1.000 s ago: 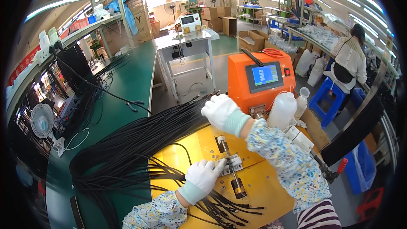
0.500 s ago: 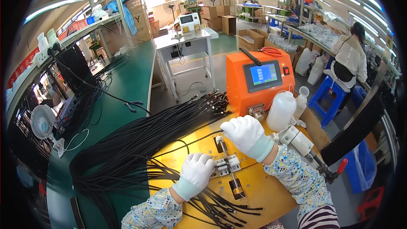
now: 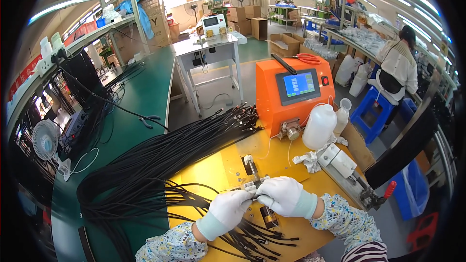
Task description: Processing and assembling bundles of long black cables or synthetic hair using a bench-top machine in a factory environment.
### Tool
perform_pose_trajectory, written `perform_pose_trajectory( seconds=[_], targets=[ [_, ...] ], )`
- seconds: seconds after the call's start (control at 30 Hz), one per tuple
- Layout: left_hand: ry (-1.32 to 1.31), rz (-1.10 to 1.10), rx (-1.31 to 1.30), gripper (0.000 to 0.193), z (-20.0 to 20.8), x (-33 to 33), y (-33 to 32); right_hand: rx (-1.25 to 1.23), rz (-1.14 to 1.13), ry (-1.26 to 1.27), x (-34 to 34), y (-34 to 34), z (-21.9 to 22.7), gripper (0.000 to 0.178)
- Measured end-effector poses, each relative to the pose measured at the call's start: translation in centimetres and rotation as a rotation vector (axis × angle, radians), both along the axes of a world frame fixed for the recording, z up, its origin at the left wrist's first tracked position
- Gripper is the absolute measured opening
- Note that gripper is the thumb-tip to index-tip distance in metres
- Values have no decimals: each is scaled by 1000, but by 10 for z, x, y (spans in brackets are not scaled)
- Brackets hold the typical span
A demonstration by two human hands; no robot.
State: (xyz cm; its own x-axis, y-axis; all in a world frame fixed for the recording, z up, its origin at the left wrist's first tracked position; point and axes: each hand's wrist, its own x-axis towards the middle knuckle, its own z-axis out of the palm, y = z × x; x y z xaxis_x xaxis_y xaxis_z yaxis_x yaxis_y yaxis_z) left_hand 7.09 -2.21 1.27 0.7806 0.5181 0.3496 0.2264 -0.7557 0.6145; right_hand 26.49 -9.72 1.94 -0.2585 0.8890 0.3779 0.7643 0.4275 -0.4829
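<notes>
My left hand [image 3: 228,212] and my right hand [image 3: 281,195], both in white gloves, meet at the fingertips over a small metal clamping fixture [image 3: 250,184] on a yellow plate [image 3: 221,153]. Both are closed in a pinch. A short dark stretch of black cable shows between them; the fingers hide the rest of it. Beside and below my left hand, loose cable ends [image 3: 257,242] fan out over the plate. A large bundle of black cables [image 3: 160,153] lies to the left, its far ends gathered near an orange machine.
The orange machine [image 3: 272,102] with a screen stands behind the plate, pliers [image 3: 308,58] on top. A white bottle [image 3: 319,126] and a red-handled toggle clamp [image 3: 390,189] are at right. The green table [image 3: 128,116] stretches left, with a small fan [image 3: 46,140]. A person sits farther back at right.
My right hand has come down and toward me from beside the orange machine, meeting my left hand at the fixture. The cable it held up is now mostly hidden. My left hand has barely shifted.
</notes>
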Motion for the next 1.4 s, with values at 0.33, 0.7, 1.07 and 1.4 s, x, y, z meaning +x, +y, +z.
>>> perform_pose_trajectory(
  seconds=[0.33, 0.7, 1.07, 1.4],
  targets=[
    [-7, 82, -27, 22, -4, 5, 2, -68, -38, 142, 16, 5, -1, 13],
    [225, 62, 564, 35, -20, 2, 10, 94, -68, -205, 27, 22, -18, 9],
    [282, -80, 631, 41, -17, 2, 18, -217, -296, -1169, 29, 176, -11, 17],
    [265, -78, 608, 41, -25, 0, 24, 265, -500, -843, 23, 118, 26, 16]
  ],
)
